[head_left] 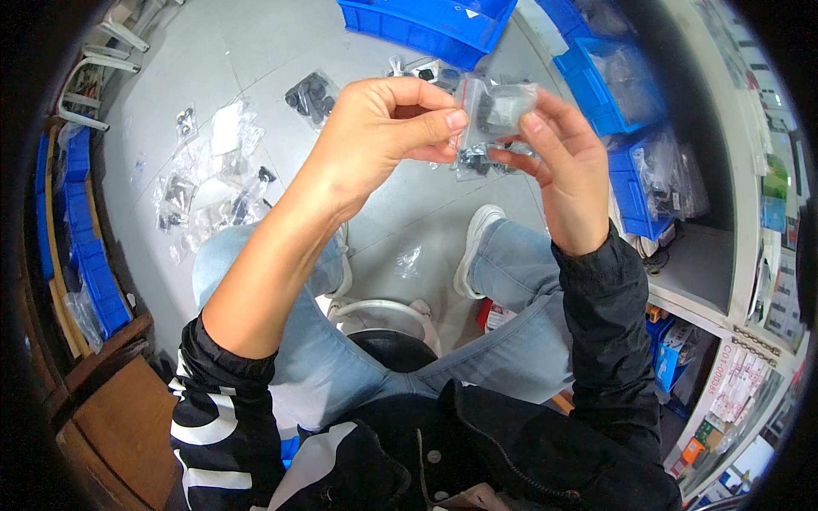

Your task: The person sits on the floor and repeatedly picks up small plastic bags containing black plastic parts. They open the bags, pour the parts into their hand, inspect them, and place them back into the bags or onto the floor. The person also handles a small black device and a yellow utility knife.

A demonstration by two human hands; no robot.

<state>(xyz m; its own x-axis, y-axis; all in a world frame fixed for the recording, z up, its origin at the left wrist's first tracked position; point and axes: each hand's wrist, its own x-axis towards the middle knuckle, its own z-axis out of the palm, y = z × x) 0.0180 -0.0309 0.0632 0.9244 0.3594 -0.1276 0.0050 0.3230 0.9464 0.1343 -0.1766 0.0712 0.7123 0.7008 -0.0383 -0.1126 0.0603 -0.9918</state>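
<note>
A small clear zip-lock bag (508,108) with a red strip along its mouth is held up between my hands. Something whitish and something dark show through its plastic; I cannot make out what they are. My left hand (390,124) pinches the red-striped mouth between thumb and fingers. At the bag's far right end, my right hand (567,160) grips it with the thumb in front and fingers behind. Below and behind the bag, more clear bags of dark parts (476,161) lie on the grey floor, partly hidden by my hands.
Bagged small parts (211,172) are spread over the floor at left, near a bag of black pieces (313,96). A blue plastic bin (422,32) stands ahead. Blue bins (601,89) line the right-hand shelf (693,262). A white-framed stool (377,306) sits between my legs.
</note>
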